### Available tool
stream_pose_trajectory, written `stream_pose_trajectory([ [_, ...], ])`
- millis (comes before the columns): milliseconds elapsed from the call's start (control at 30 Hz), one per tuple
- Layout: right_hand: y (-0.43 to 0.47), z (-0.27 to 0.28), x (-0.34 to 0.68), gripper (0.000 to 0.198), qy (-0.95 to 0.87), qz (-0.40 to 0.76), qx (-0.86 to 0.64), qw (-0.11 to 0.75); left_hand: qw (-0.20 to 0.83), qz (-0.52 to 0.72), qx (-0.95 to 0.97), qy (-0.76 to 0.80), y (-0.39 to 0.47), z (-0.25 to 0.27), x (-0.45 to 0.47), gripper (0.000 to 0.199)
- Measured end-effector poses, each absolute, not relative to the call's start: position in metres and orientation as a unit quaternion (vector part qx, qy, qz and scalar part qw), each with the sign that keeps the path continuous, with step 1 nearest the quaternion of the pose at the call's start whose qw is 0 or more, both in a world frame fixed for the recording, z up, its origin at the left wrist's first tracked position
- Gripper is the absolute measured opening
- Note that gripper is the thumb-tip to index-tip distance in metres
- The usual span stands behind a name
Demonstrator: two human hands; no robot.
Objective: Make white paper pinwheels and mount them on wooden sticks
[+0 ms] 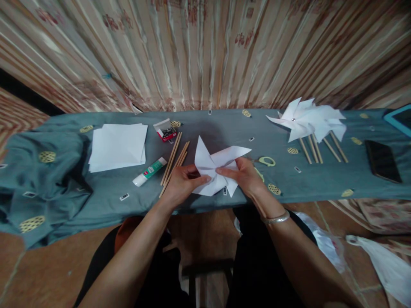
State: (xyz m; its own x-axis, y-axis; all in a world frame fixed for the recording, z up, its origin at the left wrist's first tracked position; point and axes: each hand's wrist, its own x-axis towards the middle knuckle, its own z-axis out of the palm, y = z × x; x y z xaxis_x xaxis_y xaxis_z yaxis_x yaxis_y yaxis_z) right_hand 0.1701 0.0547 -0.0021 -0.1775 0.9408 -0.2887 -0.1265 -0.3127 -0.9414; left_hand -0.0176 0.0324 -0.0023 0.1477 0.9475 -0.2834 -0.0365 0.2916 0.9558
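A white paper pinwheel (pixel 214 164) without a stick is held between my two hands above the front of the cloth-covered table. My left hand (pixel 182 182) pinches its lower left blade, thumb on top. On the other side my right hand (pixel 245 176) grips it, the thumb pressing near the centre where the folded tips meet. Just left of my left hand lie several thin wooden sticks (pixel 173 160). Partly hidden behind my right hand is a pair of scissors (pixel 266 161) with light green handles.
A glue stick (pixel 150 172), a stack of white paper (pixel 118 147) and an open red box of pins (pixel 166 131) lie to the left. At right are several finished pinwheels (pixel 310 119) on sticks, a dark phone (pixel 383 161) and a blue-edged device (pixel 400 119). A curtain (pixel 205 55) hangs behind.
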Motion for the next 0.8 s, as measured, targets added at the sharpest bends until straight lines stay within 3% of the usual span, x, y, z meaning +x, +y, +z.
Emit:
stream_pose_trajectory([
  [433,0.0573,-0.0017,0.1737,0.039,-0.354,0.649,-0.504,0.448,0.581,0.405,0.465,0.531,0.0346,0.0002,-0.0213,0.027],
  [633,0.0554,-0.0039,0.1729,0.034,-0.372,0.65,-0.497,0.438,0.595,0.419,0.442,0.525,0.0338,0.0007,-0.0219,0.038],
  [800,0.0556,-0.0007,0.1673,0.034,-0.371,0.653,-0.503,0.427,0.605,0.438,0.435,0.504,0.0338,0.0026,-0.0233,0.033],
])
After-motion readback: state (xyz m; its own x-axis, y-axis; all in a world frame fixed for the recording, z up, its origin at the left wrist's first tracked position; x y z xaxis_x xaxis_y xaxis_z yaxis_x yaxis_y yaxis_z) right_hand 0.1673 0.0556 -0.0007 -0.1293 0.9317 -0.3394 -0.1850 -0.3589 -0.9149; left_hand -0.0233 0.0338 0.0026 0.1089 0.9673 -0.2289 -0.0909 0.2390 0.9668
